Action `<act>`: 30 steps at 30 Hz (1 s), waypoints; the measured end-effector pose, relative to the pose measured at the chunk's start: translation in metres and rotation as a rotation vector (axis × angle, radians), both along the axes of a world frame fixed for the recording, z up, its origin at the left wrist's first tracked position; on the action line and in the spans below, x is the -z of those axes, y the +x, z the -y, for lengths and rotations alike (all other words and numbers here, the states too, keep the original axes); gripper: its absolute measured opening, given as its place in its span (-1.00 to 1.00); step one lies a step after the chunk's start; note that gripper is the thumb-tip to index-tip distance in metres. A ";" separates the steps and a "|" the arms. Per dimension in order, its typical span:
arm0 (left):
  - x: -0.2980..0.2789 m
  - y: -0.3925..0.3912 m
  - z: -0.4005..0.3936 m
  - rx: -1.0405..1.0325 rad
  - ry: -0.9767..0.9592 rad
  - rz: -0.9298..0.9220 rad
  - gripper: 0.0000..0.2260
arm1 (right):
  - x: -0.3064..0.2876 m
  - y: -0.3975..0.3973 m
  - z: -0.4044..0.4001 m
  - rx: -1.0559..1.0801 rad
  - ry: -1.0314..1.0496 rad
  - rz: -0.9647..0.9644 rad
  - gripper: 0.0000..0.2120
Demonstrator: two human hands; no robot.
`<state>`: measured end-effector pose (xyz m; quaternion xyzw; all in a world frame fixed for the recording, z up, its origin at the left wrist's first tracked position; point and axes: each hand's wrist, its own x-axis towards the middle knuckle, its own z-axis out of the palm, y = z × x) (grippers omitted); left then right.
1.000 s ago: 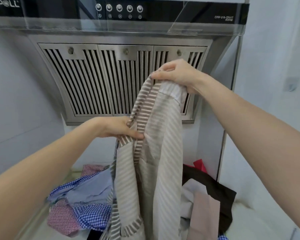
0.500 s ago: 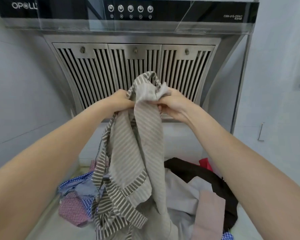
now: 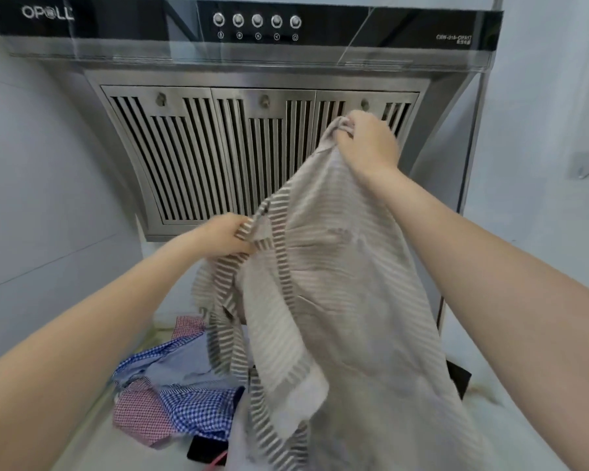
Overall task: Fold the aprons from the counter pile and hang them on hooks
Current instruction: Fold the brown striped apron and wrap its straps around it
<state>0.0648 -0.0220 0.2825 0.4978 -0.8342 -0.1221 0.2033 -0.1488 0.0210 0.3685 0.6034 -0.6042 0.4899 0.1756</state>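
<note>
Before steel range hood [image 3: 262, 158], both hands' fingers grasp limp beige striped apron [image 3: 337, 283].

The setting is a domestic kitchen. A stainless-steel range hood [image 3: 252, 144] fills the upper centre of the frame. Its black glass control panel [image 3: 245, 25] along the top edge carries a row of five round buttons [image 3: 257, 20] with a brand mark at upper left. Three slotted metal filter panels [image 3: 262, 154] sit below it. Pale wall panels [image 3: 45, 171] flank the hood at left and right. A light counter [image 3: 92, 447] occupies the lower frame, bearing a pile of checked and plain cloth items [image 3: 170, 399].
</note>
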 end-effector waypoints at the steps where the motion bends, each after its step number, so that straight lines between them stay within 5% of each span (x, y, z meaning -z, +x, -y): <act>1: 0.001 0.006 0.007 -0.103 -0.057 -0.090 -0.93 | 0.000 0.004 -0.003 -0.211 0.062 0.095 -0.72; 4: -0.008 0.020 0.016 -0.343 -0.106 -0.466 -0.92 | 0.007 0.005 -0.018 -0.775 0.331 0.422 -0.79; 7: -0.028 0.023 0.017 -0.450 -0.239 -0.541 -0.88 | 0.028 -0.007 -0.020 -0.968 0.707 0.458 -0.50; 12: -0.053 0.013 0.010 -0.405 -0.521 -0.323 -0.83 | 0.078 -0.011 -0.012 -0.557 1.278 0.034 -0.44; 14: -0.058 0.008 0.004 -0.366 -0.599 -0.154 -0.85 | 0.083 -0.019 -0.008 -0.227 1.322 -0.213 -0.63; 16: -0.059 0.004 0.001 -0.325 -0.619 0.069 -0.87 | 0.074 -0.034 -0.014 0.188 1.042 -0.415 -0.83; 19: -0.065 0.004 -0.007 -0.207 -0.364 0.191 -0.83 | 0.050 -0.069 -0.023 0.460 0.464 -0.200 -0.78; 24: -0.064 0.003 -0.046 0.091 0.212 0.072 -0.79 | 0.002 -0.104 -0.031 0.442 0.355 0.085 -0.73; 27: -0.063 0.010 -0.042 0.180 0.308 -0.078 -0.61 | -0.015 -0.103 -0.023 0.358 0.121 0.227 -0.68; 30: -0.062 0.026 -0.017 0.158 0.282 -0.209 -0.19 | -0.021 -0.084 0.000 0.239 -0.142 0.205 -0.70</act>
